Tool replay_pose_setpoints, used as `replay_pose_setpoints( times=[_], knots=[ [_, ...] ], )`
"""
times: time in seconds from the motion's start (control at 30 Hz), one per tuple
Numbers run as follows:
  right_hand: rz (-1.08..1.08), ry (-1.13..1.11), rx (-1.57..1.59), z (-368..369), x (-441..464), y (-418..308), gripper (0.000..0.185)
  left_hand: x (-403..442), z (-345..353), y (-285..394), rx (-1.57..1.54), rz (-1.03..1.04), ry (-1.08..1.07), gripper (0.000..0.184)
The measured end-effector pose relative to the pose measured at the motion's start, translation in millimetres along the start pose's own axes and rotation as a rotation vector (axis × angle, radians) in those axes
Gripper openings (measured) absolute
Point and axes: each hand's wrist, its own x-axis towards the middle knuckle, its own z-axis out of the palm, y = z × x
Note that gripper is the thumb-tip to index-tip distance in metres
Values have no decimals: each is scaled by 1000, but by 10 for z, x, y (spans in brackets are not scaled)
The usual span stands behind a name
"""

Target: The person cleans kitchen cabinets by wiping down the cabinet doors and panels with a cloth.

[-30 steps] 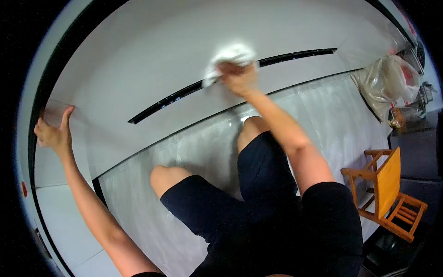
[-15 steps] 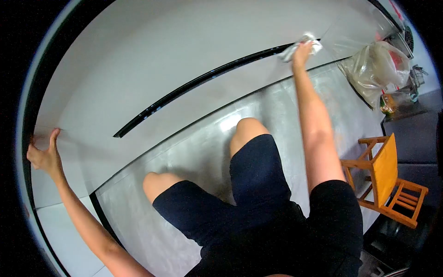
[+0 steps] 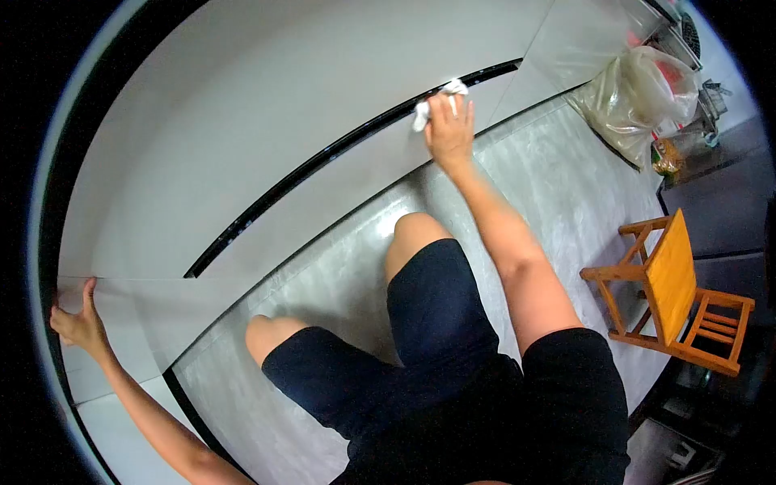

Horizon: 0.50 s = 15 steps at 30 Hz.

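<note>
My right hand (image 3: 450, 133) presses a crumpled white cloth (image 3: 421, 115) against the long black strip (image 3: 323, 153) on the white panel (image 3: 267, 97). Parts of the cloth stick out at both sides of the fingers, near the strip's right part. At the far left, my left hand (image 3: 79, 322) rests at the panel's dark edge, thumb pointing up and apart from the curled fingers. What those fingers touch behind the edge is hidden.
A wooden chair (image 3: 669, 279) lies to the right on the grey floor (image 3: 533, 210). Beyond it at the upper right are a clear plastic bag (image 3: 638, 97) and metal items. My bent knees are below the panel.
From the strip's middle, my right hand went to its right end with the cloth, then came back left. My left hand stays at the edge while the view shifts.
</note>
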Motion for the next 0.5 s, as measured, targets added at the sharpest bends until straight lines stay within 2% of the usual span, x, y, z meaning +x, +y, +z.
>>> replay_pose_setpoints(
  times=[0.03,0.17,0.23,0.3,0.37,0.43,0.5],
  knots=[
    [-8,-17,-31,14,32,164,57,-20,33,-39,34,-9,-15,75],
    [164,-28,-175,164,322,1090,48,92,-191,134,-146,52,3,74],
    [118,-63,-306,261,457,1648,46,115,-125,109,-152,66,19,73],
    [0,-116,-421,93,532,1752,43,94,-60,50,-150,76,23,72],
    [-26,-88,-323,142,522,1800,39,56,-138,85,-261,115,80,71],
    [92,-291,-303,82,621,1583,38,74,-172,122,-294,130,103,71],
    [-20,-138,-69,145,490,1390,39,48,-99,-1,-181,125,69,71]
  ],
)
